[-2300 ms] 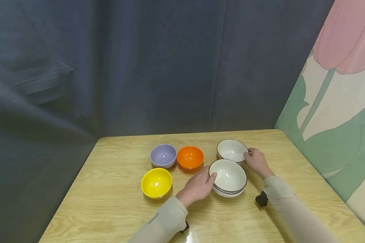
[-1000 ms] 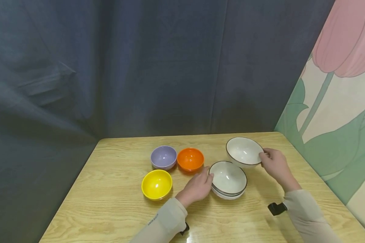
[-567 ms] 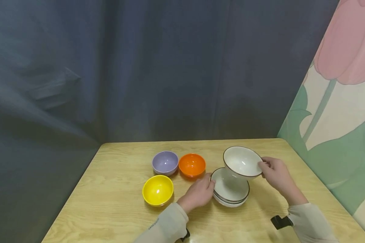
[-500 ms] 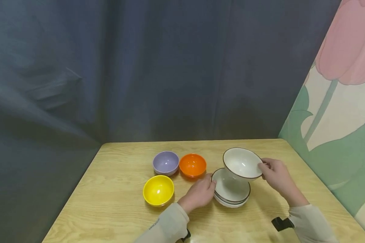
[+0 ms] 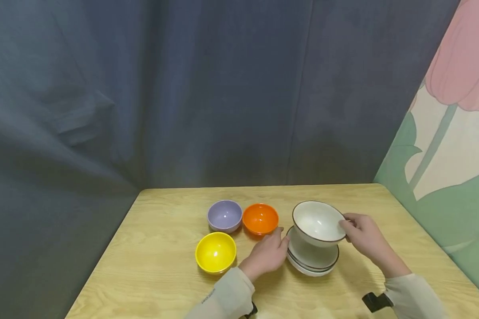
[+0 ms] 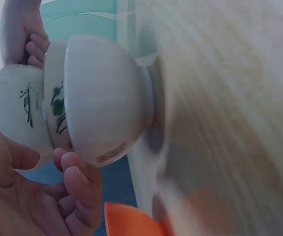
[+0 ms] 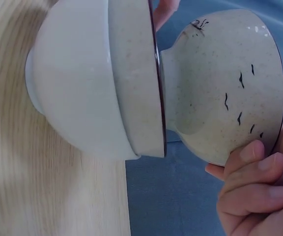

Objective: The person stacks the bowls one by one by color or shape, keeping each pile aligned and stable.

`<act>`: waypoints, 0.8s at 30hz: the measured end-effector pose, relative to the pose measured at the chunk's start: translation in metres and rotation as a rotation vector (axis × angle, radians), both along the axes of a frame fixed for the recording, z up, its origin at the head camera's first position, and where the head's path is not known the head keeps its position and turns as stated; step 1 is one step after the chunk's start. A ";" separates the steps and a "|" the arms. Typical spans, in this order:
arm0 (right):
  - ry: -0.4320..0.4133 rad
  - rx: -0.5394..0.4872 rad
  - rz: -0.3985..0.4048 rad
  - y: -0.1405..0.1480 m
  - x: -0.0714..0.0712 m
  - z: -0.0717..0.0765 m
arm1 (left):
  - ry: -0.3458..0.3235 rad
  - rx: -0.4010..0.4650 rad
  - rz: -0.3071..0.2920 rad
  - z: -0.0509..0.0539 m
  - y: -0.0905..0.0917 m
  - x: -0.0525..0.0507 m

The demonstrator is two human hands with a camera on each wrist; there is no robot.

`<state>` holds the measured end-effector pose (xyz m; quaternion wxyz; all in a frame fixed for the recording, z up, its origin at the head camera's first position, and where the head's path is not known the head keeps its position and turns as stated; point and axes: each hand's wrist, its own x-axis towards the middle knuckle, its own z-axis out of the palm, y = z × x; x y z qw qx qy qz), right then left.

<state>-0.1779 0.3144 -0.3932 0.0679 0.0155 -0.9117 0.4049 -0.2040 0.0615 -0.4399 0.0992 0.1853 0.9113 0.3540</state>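
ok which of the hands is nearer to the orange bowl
Left: the left hand is just in front of the orange bowl, beside the bowl stack. The right hand is farther to the right, holding a white bowl by its rim.

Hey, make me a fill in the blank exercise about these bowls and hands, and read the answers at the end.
1. The hand gripping the white bowl over the white stack is the person's ____ hand.
2. In the head view, the bowl just right of the purple bowl is coloured ____.
3. The coloured bowl nearest the person is ____.
4. Besides the white ones, the table holds ____ bowls.

Missing words: right; orange; yellow; three.
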 end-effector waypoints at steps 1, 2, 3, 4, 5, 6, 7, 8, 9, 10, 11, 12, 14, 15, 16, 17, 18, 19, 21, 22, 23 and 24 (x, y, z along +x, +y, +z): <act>-0.008 -0.003 0.001 -0.001 0.000 -0.002 | 0.001 0.002 0.003 0.001 -0.001 0.000; -0.012 -0.005 0.004 -0.002 0.000 -0.003 | 0.000 0.000 0.008 0.003 -0.003 -0.001; -0.016 -0.009 0.000 -0.004 -0.001 -0.004 | 0.003 -0.007 0.015 0.006 -0.006 -0.002; -0.018 -0.012 -0.005 -0.007 -0.002 -0.004 | 0.011 -0.017 0.023 0.010 -0.010 -0.003; -0.014 -0.011 -0.013 -0.009 -0.004 -0.004 | 0.025 -0.031 0.032 0.015 -0.013 -0.004; -0.008 -0.009 -0.018 -0.010 -0.005 -0.003 | 0.040 -0.048 0.041 0.021 -0.017 -0.004; 0.001 -0.002 -0.025 -0.010 -0.007 -0.003 | 0.048 -0.060 0.051 0.027 -0.020 -0.004; 0.010 0.006 -0.034 -0.010 -0.007 -0.001 | 0.059 -0.072 0.057 0.033 -0.023 -0.002; 0.013 0.017 -0.048 -0.008 -0.006 -0.001 | 0.067 -0.083 0.068 0.038 -0.026 0.000; 0.019 0.028 -0.059 -0.007 -0.004 0.000 | 0.063 -0.086 0.078 0.042 -0.028 0.003; 0.021 0.041 -0.071 -0.004 -0.001 0.000 | 0.060 -0.079 0.088 0.045 -0.031 0.005; 0.019 0.044 -0.078 -0.002 0.001 -0.001 | 0.047 -0.066 0.099 0.046 -0.033 0.008; 0.022 0.041 -0.095 0.001 0.006 -0.003 | 0.034 -0.031 0.114 0.045 -0.036 0.010; 0.027 0.040 -0.104 0.002 0.007 -0.005 | 0.030 -0.006 0.123 0.043 -0.037 0.010; 0.032 0.033 -0.108 0.002 0.008 -0.007 | 0.026 0.022 0.125 0.040 -0.037 0.008; 0.034 0.023 -0.107 0.001 0.008 -0.009 | 0.026 0.046 0.126 0.037 -0.038 0.006; 0.035 0.011 -0.105 0.000 0.007 -0.011 | 0.023 0.068 0.127 0.034 -0.038 0.003; 0.034 0.006 -0.106 -0.002 0.007 -0.014 | 0.024 0.093 0.122 0.031 -0.038 0.000; 0.019 -0.006 -0.114 -0.006 0.006 -0.018 | 0.011 0.137 0.121 0.026 -0.040 -0.005; 0.007 -0.016 -0.116 -0.007 0.006 -0.020 | 0.005 0.154 0.123 0.024 -0.041 -0.007; -0.001 -0.024 -0.121 -0.008 0.006 -0.022 | 0.010 0.168 0.124 0.023 -0.042 -0.009; -0.006 -0.030 -0.126 -0.009 0.006 -0.024 | 0.018 0.188 0.127 0.023 -0.042 -0.010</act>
